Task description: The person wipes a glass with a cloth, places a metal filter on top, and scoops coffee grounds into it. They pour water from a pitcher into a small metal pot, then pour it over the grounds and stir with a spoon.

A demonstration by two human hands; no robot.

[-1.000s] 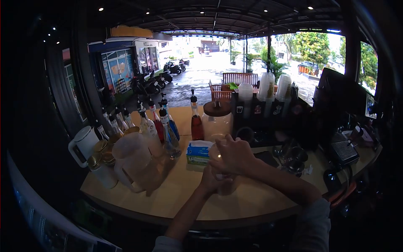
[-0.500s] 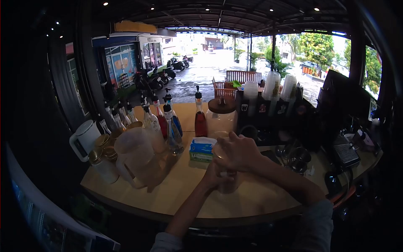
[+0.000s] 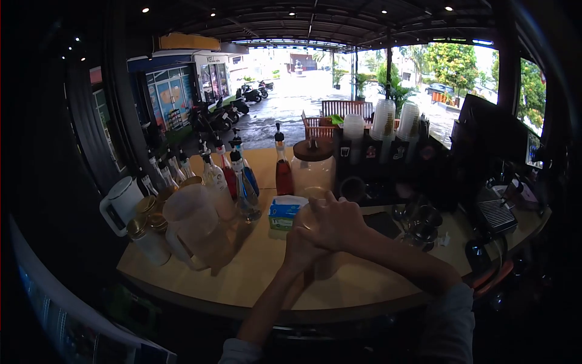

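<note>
One wide, pale table (image 3: 248, 276) fills the middle; on it a translucent jug (image 3: 193, 212) stands at nine o'clock from the hands, a brown-lidded jar (image 3: 314, 175) at twelve. The right hand (image 3: 338, 224) covers a clear container (image 3: 308, 219), fingers bent over its upper end; the left hand (image 3: 302, 247) is lower, its fingers hidden. Whether either pinches, I cannot tell. The container is at the table's near middle, long axis roughly upright, top toward eleven. At ten sits a blue-green tissue pack (image 3: 283, 213).
</note>
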